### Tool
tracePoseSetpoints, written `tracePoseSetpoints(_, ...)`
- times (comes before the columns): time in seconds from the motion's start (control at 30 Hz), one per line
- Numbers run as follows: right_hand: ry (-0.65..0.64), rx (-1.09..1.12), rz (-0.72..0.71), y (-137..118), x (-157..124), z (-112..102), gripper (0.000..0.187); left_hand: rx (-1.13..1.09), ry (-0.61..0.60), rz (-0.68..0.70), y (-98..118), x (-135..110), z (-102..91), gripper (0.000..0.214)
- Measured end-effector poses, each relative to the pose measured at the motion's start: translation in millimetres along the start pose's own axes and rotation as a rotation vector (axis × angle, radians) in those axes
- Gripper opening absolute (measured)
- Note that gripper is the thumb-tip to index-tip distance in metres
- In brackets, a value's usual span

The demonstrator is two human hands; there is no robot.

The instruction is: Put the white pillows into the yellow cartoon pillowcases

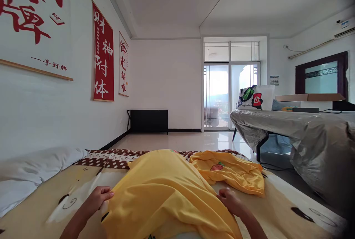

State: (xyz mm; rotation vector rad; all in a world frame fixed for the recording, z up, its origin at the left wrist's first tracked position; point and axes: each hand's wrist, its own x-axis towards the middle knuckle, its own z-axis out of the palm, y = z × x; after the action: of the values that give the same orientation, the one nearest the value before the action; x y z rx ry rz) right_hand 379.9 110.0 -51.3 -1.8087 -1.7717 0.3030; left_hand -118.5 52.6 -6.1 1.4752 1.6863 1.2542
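A large piece of yellow cloth (166,187) spreads in front of me over the bed, bulging up in the middle with soft folds toward me. My left hand (100,197) pinches its left edge between thumb and fingers. On the opposite side, my right hand (229,198) is closed on the cloth's right edge. Just beyond my right hand lies a second yellow cloth (235,170), crumpled, with a red fruit print and green leaves. At the bottom edge, a pale area shows by the near end of the large cloth; I cannot make out what it is.
Beneath is a bedspread (66,191) with a cartoon pattern and a brown dotted border. A white pillow or roll (36,172) lies at left. To the right stands a table (299,120) under plastic sheeting, bearing a bag (256,98) and an open carton (307,98).
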Motion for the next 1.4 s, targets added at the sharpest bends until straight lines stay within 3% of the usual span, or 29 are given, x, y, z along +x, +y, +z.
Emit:
tracePoseSetpoints(0.1,-0.042,-0.042,0.024,1.7,-1.9,5.8,0.016,0.299,-0.153,0.017,-4.8,-7.6,0.7,0.025)
tracePoseSetpoints(0.2,-0.011,-0.078,0.033,-1.1,-5.5,3.8,0.012,0.656,-0.085,0.072,-1.8,-13.1,4.9,0.017)
tracePoseSetpoints(0.3,0.049,-0.121,-0.013,-13.5,-10.1,-1.8,0.016,0.875,0.042,0.115,4.9,-10.5,12.5,0.032)
tracePoseSetpoints(0.4,0.105,-0.025,-0.159,-34.0,-12.7,-0.4,0.026,0.828,0.211,0.281,5.3,1.1,30.5,0.047)
tracePoseSetpoints(0.47,0.102,0.064,-0.271,-47.8,-11.4,8.4,0.035,0.767,0.221,0.420,-1.8,12.0,50.3,0.053)
tracePoseSetpoints(0.57,-0.020,0.086,-0.354,-61.4,-4.8,31.0,0.047,0.695,0.036,0.453,-18.4,26.8,83.7,0.050)
tracePoseSetpoints(0.67,-0.069,0.082,-0.387,-62.1,4.5,53.9,0.032,0.611,-0.105,0.428,-31.5,34.1,104.3,0.041)
tracePoseSetpoints(0.8,0.037,0.108,-0.409,-53.7,11.6,67.3,0.022,0.514,-0.062,0.486,-40.9,37.7,106.6,0.035)
tracePoseSetpoints(0.9,0.112,0.129,-0.443,-53.5,8.1,64.3,0.017,0.460,0.048,0.566,-47.6,42.3,105.7,0.036)
tracePoseSetpoints(1.13,0.419,0.126,-0.540,-62.3,-1.3,54.0,0.021,0.398,0.287,0.744,-54.1,50.9,107.3,0.045)
tracePoseSetpoints(1.3,0.482,0.120,-0.640,-62.3,-0.2,54.2,0.019,0.325,0.358,0.763,-48.3,47.2,104.2,0.040)
tracePoseSetpoints(1.4,0.463,0.146,-0.641,-61.9,-0.8,54.0,0.020,0.299,0.331,0.732,-47.6,47.0,105.3,0.037)
